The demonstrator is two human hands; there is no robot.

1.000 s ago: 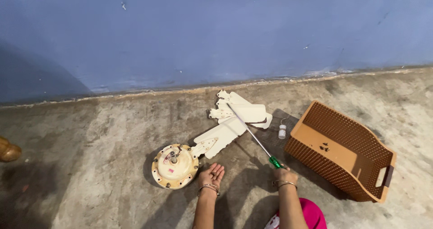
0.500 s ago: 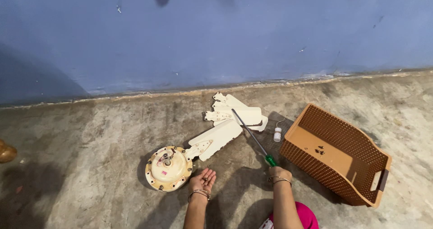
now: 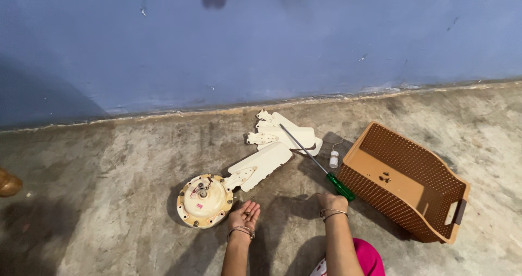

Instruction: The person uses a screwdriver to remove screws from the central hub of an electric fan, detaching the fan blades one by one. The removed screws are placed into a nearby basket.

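Left hand (image 3: 244,215) lies palm-up cupping small screws beside the fan motor (image 3: 204,201), right hand (image 3: 328,201) loose, screwdriver (image 3: 317,163) just past it.

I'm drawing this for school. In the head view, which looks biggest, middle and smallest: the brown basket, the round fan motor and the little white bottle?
1. Brown basket, clearly the largest.
2. Round fan motor, mid-sized.
3. Little white bottle, by far the smallest.
All three sit on the floor at a similar distance from the camera, so the order looks reliable.

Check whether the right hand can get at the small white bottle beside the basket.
Probably yes: the right hand lies near the small white bottle, with only the green-handled screwdriver on the floor between them.
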